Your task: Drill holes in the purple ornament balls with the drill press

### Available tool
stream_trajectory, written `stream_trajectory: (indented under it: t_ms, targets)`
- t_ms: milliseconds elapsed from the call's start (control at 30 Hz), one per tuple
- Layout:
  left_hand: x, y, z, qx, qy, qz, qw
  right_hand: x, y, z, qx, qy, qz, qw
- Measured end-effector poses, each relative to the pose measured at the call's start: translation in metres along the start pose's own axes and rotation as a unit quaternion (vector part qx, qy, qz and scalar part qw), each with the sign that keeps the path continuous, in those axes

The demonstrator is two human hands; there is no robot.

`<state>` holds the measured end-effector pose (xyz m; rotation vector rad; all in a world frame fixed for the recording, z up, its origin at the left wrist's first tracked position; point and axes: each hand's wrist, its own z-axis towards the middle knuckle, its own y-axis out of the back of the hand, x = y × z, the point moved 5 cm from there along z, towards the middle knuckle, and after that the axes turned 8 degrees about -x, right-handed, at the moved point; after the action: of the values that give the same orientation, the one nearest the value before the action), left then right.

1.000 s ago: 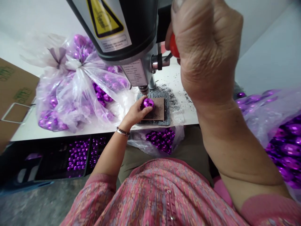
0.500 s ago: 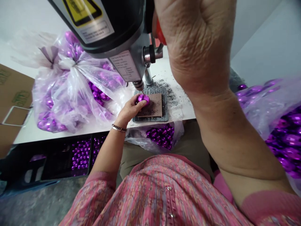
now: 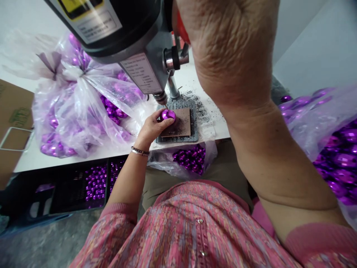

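Note:
My left hand (image 3: 152,128) grips a shiny purple ball (image 3: 167,115) and holds it on a brown pad (image 3: 182,126) lying on the drill press's grey base plate (image 3: 193,128). The drill bit under the chuck (image 3: 161,98) meets the top of the ball. My right hand (image 3: 225,48), raised close to the camera, is closed in a fist round the red knob (image 3: 182,31) of the drill press's feed lever. The black and grey drill head (image 3: 119,33) fills the upper left.
A large clear bag of purple balls (image 3: 80,104) lies on the white table (image 3: 41,158) at left, another bag (image 3: 331,149) at right. A small open bag of balls (image 3: 189,158) sits at my lap. Black crates with balls (image 3: 95,182) stand below. Grey swarf (image 3: 202,108) litters the table. Cardboard box (image 3: 13,123) at far left.
My right hand has pulled the lever knob further, and the chuck has come down so the bit touches the ball. My left hand keeps the ball in place.

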<state>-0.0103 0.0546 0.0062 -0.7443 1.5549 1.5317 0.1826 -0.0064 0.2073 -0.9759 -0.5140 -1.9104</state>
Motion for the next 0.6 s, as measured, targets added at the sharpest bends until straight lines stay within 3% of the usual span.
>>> stream_trajectory:
  t_ms: [100,233,367,467,600]
  targets:
    - [0.000,-0.006,0.003,0.019,0.022,0.009,1.000,0.002,-0.001,-0.001,0.018,-0.002,-0.037,0.999]
    - [-0.007,-0.016,0.007,0.041,0.006,0.051,0.998,0.005,0.001,-0.004,0.033,-0.026,-0.088,0.995]
    - [-0.010,-0.024,0.003,0.070,0.012,0.092,0.993,0.011,0.002,-0.007,0.088,-0.007,-0.057,0.995]
    - [-0.013,-0.026,-0.002,0.059,-0.023,0.109,0.992,0.012,0.003,-0.010,0.121,0.008,-0.053,0.991]
    - [-0.013,-0.029,-0.005,0.023,-0.081,0.150,0.985,0.008,0.009,-0.010,0.114,0.003,-0.132,0.985]
